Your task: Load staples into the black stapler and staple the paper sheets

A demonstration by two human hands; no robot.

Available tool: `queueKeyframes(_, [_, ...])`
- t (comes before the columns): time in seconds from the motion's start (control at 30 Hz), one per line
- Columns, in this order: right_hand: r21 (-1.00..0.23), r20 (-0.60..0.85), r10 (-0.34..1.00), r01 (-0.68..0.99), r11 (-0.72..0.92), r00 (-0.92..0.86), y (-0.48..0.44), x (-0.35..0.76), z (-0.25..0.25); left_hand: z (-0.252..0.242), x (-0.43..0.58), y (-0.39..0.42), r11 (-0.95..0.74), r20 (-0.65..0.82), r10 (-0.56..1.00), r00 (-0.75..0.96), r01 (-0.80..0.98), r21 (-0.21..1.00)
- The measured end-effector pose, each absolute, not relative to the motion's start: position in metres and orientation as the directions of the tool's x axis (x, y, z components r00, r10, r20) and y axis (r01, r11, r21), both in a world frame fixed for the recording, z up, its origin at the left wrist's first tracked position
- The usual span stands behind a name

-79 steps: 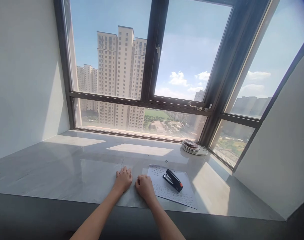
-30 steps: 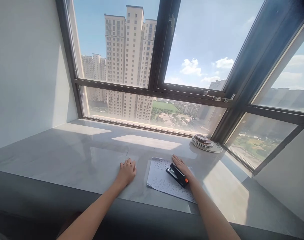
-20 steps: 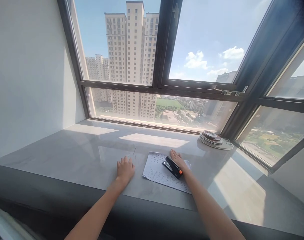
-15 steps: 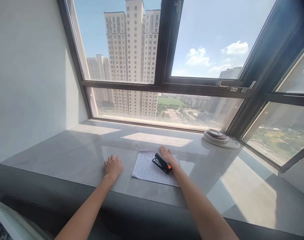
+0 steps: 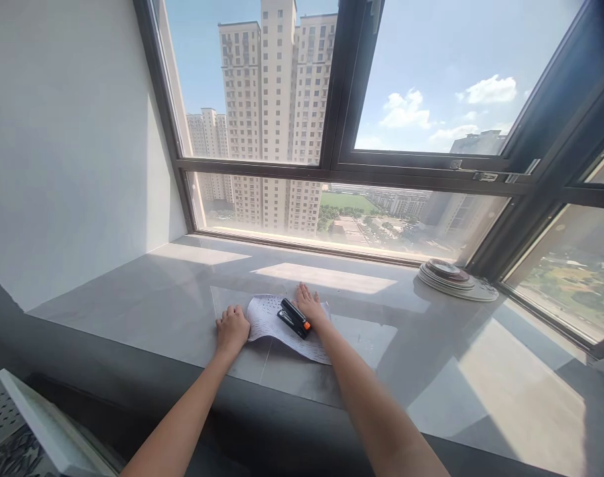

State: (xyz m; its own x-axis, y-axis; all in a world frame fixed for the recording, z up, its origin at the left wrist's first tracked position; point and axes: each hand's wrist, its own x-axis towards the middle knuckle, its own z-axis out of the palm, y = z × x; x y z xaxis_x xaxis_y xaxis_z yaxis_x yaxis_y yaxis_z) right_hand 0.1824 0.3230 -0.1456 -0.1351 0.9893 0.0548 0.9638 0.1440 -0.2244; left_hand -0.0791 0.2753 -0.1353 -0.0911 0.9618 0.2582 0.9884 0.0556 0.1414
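Note:
A few sheets of paper with printed lines (image 5: 266, 324) lie on the grey stone sill, their front edge bowed up. On top of them, slanted, rests a black stapler (image 5: 294, 318) with an orange end. My right hand (image 5: 309, 305) is spread flat at the far right part of the paper, just beside the stapler, with its forearm crossing the sheet's right side. My left hand (image 5: 233, 329) rests on the sill with curled fingers, its thumb side against the left edge of the paper. Its palm is hidden.
A stack of round plates or mats (image 5: 453, 278) stands at the back right by the window frame (image 5: 361, 173). A white perforated basket (image 5: 30, 424) is below the sill at the lower left. The sill's front edge (image 5: 147, 350) runs before me.
My right hand has slid the paper and stapler to the left, up against my left hand. The paper, flat before, now bows upward. The view has turned slightly.

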Motion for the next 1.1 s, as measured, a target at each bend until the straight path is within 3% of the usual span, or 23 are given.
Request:
queueKeyframes(0.77, [-0.091, -0.012, 1.000, 0.996, -0.024, 0.023, 0.231, 0.330, -0.151, -0.132, -0.076, 0.271, 0.034, 0.228, 0.972, -0.048, 0.997, 0.064])
queueKeyframes(0.97, [-0.130, 0.025, 0.997, 0.989, -0.073, 0.077, 0.236, 0.325, -0.156, -0.128, -0.074, 0.270, 0.042, 0.224, 0.973, -0.054, 0.997, 0.057])
queueKeyframes(1.1, [-0.317, 0.155, 0.980, 0.946, -0.066, 0.121, 0.231, 0.323, -0.145, -0.126, -0.072, 0.268, 0.045, 0.227, 0.972, -0.060, 0.997, 0.070])
